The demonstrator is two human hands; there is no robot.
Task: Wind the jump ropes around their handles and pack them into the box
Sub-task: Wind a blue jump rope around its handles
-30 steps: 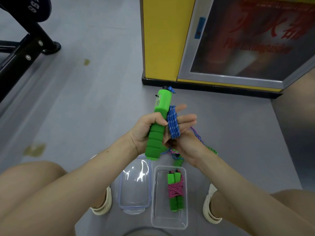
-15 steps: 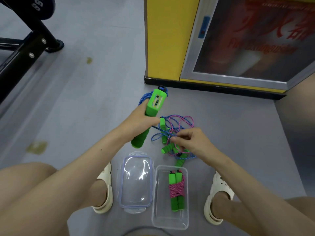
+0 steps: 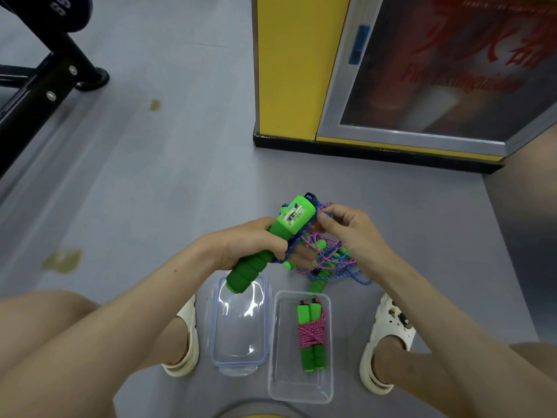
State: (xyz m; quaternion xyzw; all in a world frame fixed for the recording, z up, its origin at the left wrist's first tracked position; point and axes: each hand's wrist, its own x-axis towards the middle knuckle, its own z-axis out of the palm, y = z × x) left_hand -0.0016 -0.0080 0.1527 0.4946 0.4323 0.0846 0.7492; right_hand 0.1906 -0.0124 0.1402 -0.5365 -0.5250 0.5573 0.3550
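Observation:
My left hand grips a green foam jump-rope handle with a counter on its head, tilted up to the right. A blue rope runs along the handle and over my left fingers. My right hand pinches that blue rope beside the handle's head. Under my hands a tangle of pink and blue ropes with small green handles lies on the floor. A clear plastic box on the floor holds one wound rope with green handles and pink cord.
The box's clear lid lies left of the box. My feet in white sandals flank both. A yellow cabinet with a glass door stands ahead. A black metal frame is at the far left on the grey floor.
My left hand lowered and tilted the green handle. My right hand left the floor tangle and rose to the handle's head, where it now pinches the blue rope.

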